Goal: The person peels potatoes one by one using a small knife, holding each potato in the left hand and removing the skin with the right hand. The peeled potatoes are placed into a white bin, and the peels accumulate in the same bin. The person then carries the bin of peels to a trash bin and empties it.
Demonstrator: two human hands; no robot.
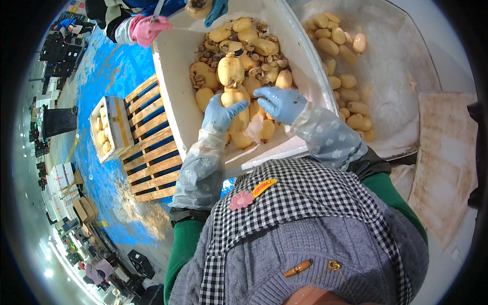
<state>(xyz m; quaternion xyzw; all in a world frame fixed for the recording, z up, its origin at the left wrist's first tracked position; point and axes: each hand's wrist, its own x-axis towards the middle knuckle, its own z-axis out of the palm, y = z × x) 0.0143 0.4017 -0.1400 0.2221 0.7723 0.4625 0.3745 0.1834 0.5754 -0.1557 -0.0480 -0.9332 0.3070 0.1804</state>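
A jointed lotus root (pixel 231 72) stands out above the pile in a white foam box (pixel 305 49). My left hand (pixel 225 112), in a blue glove, has its fingers and thumb around the root's lower segment. To the right, my right hand (pixel 280 103), also gloved in blue, is held over the pile with its fingers bent; whether a small thing is between them is hidden. Under and around both hands lie lotus root segments (pixel 204 100) and trimmed brown root ends (pixel 267 70). A translucent pinkish scrap (pixel 254 127) lies below my hands.
Across the box, a co-worker's pink-gloved hand (pixel 148 29) holds a knife (pixel 158 8), and their blue-gloved hand (pixel 217 12) is near another lotus root (pixel 199 7). A tub of water (pixel 396 76) with lotus roots adjoins at right. At left are a wooden pallet (pixel 152 152) and foam box (pixel 119 126).
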